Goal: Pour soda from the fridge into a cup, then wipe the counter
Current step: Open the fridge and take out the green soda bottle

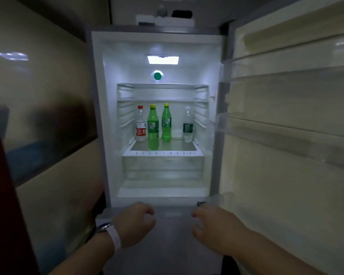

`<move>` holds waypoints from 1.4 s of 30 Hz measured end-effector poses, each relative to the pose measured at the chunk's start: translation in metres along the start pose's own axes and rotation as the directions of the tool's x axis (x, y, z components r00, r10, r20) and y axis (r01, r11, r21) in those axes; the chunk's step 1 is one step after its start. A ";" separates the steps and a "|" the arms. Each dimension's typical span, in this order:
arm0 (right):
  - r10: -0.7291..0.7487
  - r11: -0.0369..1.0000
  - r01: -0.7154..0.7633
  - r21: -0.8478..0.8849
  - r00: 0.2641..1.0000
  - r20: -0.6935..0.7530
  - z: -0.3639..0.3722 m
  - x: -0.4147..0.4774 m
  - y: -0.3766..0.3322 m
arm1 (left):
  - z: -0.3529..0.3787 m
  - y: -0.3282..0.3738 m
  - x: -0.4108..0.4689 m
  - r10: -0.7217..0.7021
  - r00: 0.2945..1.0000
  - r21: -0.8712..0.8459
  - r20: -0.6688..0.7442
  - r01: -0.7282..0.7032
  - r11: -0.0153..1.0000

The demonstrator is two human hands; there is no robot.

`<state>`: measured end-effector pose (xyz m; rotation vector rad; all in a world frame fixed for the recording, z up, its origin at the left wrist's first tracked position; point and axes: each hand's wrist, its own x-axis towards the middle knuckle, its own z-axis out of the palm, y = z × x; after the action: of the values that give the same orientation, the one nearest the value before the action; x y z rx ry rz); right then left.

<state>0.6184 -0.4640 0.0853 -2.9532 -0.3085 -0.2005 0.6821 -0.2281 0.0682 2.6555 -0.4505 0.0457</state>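
Note:
The fridge [99, 116] stands open in front of me, lit inside. On its lower glass shelf [163, 149] stand two green soda bottles with yellow caps, one nearer the front [153, 128] and one behind it to the right [166, 123]. A clear bottle with a red cap and red label [140, 125] stands at the left, and a clear bottle with a dark label [187, 126] at the right. My left hand [134, 223] and my right hand [214, 225] hover below the compartment with loosely curled fingers, holding nothing. No cup or counter is in view.
The fridge door [286, 135] is swung open to the right, its shelves bare. A clear drawer [163, 165] sits under the bottle shelf. A pale wall panel [38, 96] runs along the left. Small items [165, 18] lie on top of the fridge.

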 end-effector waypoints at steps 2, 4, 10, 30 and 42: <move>0.011 1.000 -0.011 -0.029 1.000 0.017 0.007 0.033 -0.010 | -0.008 -0.026 0.018 -0.012 1.000 0.005 0.011 0.012 1.000; 0.020 0.999 -0.019 -0.032 0.999 0.040 0.014 0.062 -0.019 | -0.016 -0.048 0.036 0.003 1.000 -0.007 0.019 -0.003 1.000; 0.082 0.996 -0.080 -0.027 0.995 0.050 0.023 0.131 -0.039 | -0.040 -0.087 0.090 0.048 0.999 -0.012 0.005 -0.048 0.999; 0.184 0.977 -0.187 0.106 0.982 0.030 0.014 0.304 -0.012 | -0.066 -0.094 0.235 0.036 0.992 0.091 -0.119 -0.025 0.996; 0.312 0.704 -0.230 0.672 0.950 -0.001 0.006 0.412 0.007 | -0.092 -0.058 0.364 -0.227 0.952 -0.623 -0.206 0.051 0.781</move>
<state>1.0199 -0.3904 0.1401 -2.2144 0.0774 -0.1728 1.0487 -0.2502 0.1645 1.9858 -0.1324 0.1837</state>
